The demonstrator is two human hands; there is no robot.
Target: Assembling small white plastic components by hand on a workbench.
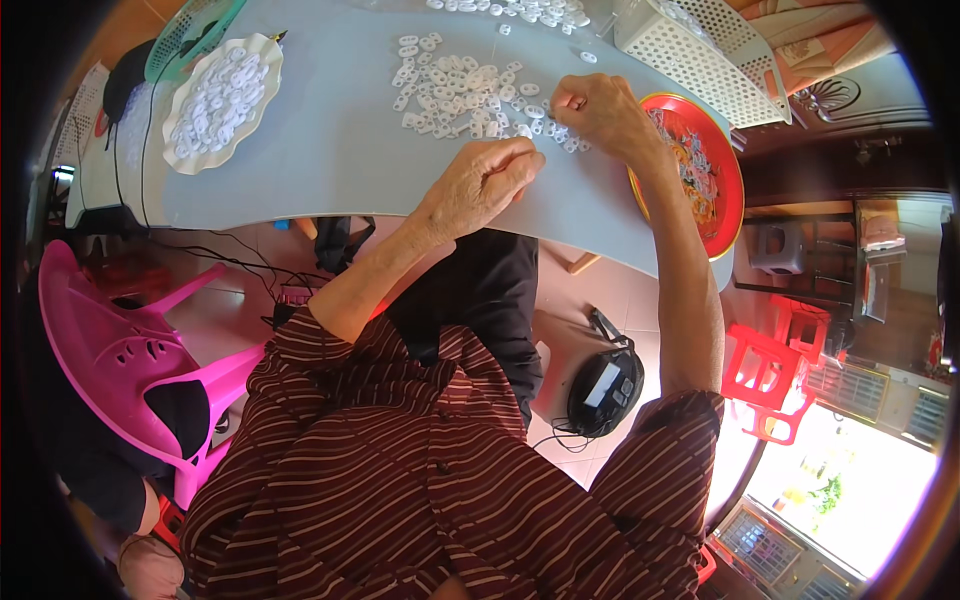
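Note:
My left hand (485, 182) is closed, thumb against curled fingers, just above the near edge of the grey-blue table (330, 160). Farther right and a little beyond it, my right hand (603, 115) is also closed, its fingers curled inward. Anything inside either hand is hidden or too small to make out. A loose heap of small white oval plastic pieces with holes (460, 90) spreads in front of both hands. Beside my right forearm sits a red round tray (733, 190) with a yellow rim, holding many small mixed-coloured bits.
On the left, a scalloped white dish (268, 95) is piled with similar pieces, near a green basket (165, 55). A white perforated basket (700, 75) stands at the far right. Below are a pink plastic chair (120, 340), a black round-topped object (605, 392) and red stools (765, 365).

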